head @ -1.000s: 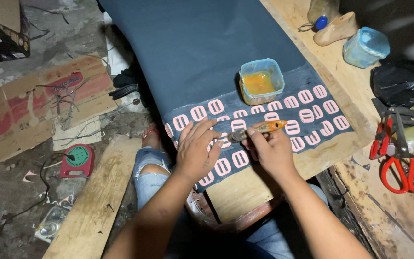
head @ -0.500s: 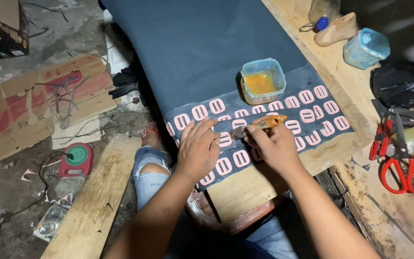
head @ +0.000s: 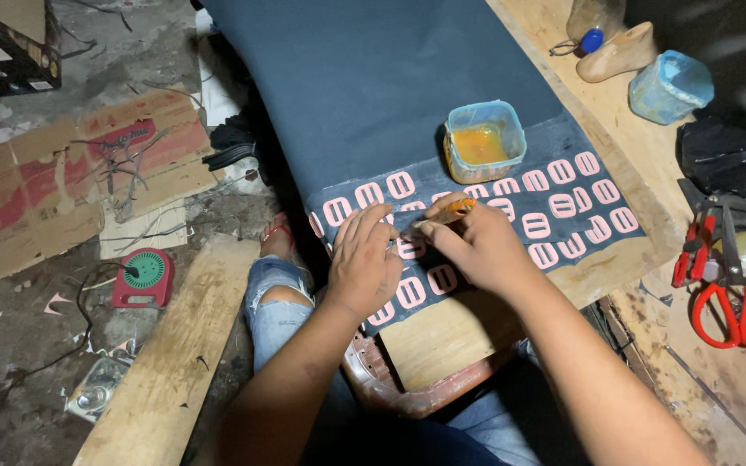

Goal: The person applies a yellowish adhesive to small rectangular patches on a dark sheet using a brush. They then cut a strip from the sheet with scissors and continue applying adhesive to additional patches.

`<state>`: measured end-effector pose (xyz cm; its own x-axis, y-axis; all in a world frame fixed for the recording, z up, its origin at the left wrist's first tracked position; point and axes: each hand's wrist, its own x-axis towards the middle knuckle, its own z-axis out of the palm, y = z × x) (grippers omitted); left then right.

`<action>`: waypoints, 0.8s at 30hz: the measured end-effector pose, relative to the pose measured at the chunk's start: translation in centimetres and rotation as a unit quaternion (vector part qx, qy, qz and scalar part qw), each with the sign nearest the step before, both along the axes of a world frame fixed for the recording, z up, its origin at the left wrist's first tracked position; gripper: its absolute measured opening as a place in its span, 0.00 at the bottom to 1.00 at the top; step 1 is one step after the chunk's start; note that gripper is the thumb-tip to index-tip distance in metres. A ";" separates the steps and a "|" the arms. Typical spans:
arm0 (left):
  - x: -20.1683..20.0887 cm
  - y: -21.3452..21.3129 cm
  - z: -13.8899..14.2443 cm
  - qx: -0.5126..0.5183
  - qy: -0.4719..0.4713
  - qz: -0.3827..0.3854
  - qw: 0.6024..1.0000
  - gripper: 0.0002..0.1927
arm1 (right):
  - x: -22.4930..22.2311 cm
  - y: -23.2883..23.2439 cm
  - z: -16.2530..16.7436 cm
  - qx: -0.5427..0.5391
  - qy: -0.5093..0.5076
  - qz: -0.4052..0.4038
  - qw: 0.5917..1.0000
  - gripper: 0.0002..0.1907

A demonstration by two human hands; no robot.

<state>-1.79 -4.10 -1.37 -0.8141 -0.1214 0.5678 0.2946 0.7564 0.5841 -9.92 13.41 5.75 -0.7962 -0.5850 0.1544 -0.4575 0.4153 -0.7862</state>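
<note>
A square tub of orange glue sits on the dark sheet, above rows of pink pieces. The right hand pinches a glue-tipped brush over one piece. The left hand lies flat, fingers spread, pressing the sheet beside it.

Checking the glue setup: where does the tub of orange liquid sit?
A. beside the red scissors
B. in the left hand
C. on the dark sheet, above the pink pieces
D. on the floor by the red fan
C: the tub stands on the dark sheet, just above the pink pieces.
</note>
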 end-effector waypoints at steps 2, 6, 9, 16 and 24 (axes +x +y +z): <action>0.0 0.1 -0.1 0.009 -0.008 0.008 1.000 0.14 | -0.4 -0.1 0.3 -0.018 0.002 0.051 0.999 0.09; 0.0 0.4 -0.2 0.028 -0.022 0.019 0.999 0.17 | -0.8 0.3 1.0 0.041 0.026 0.069 0.996 0.09; 0.2 0.5 -0.3 0.029 -0.026 0.020 0.999 0.18 | -0.5 0.1 1.3 0.057 0.062 0.086 0.993 0.09; 0.1 0.4 -0.3 0.033 -0.025 0.026 0.999 0.19 | -1.4 -0.4 2.1 0.109 0.046 0.094 0.989 0.10; 0.2 0.4 -0.6 0.028 -0.012 0.025 0.999 0.19 | -0.4 1.8 -0.3 -0.035 -0.170 0.053 0.983 0.08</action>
<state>-1.57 -3.73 -1.93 -0.8202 -0.1923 0.5387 0.2428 0.7357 0.6323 -10.36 15.16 5.49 -0.7434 -0.6655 -0.0671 -0.2017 0.3187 -0.9261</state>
